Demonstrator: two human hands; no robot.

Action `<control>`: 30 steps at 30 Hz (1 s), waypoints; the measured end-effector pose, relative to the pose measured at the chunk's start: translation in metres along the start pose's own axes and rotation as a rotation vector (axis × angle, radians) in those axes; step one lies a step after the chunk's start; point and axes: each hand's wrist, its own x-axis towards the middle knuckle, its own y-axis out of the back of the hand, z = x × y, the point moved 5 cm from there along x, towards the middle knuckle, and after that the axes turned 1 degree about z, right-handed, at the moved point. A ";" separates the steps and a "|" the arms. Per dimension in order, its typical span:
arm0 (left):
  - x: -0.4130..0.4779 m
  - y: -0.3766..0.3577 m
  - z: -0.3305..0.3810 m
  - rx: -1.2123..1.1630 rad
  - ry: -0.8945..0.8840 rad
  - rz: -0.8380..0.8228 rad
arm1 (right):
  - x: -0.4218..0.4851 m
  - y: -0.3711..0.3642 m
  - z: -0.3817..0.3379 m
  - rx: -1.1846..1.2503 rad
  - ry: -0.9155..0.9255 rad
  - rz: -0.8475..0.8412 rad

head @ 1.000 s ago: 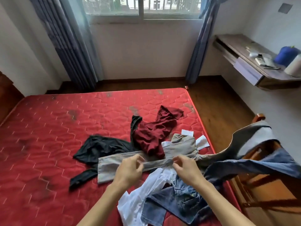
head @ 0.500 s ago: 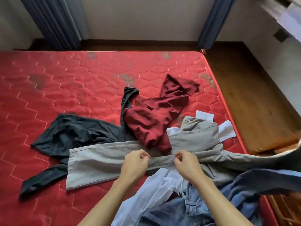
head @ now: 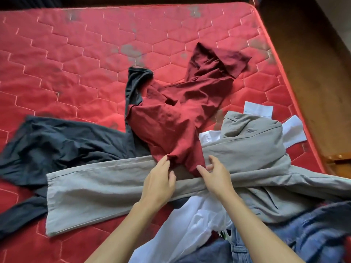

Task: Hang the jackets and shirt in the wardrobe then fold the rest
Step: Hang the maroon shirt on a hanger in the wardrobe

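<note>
A dark red garment lies crumpled in the middle of the red mattress. Its near edge overlaps grey trousers, which stretch across the bed from left to right. My left hand pinches the red garment's near edge between fingertips and thumb. My right hand pinches the same edge a little to the right. A black garment is spread at the left, partly under the trousers. A white shirt and blue denim clothes are heaped under my forearms.
The mattress's right edge drops to a brown wooden floor. A wooden corner with a brass fitting shows beside the bed at the right. The far half of the mattress carries grey stains.
My view has tilted down and closer to the bed. Both hands have let go of the grey trousers' leg and moved forward onto the dark red garment's near edge.
</note>
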 end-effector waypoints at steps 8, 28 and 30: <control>-0.029 0.045 0.004 -0.071 0.121 0.132 | -0.040 0.018 -0.032 0.061 0.087 -0.002; -0.209 0.378 0.265 -0.386 -0.243 0.338 | -0.375 0.228 -0.202 0.459 0.431 0.003; -0.235 0.401 0.292 -0.455 -0.255 0.321 | -0.406 0.229 -0.204 0.378 0.445 -0.022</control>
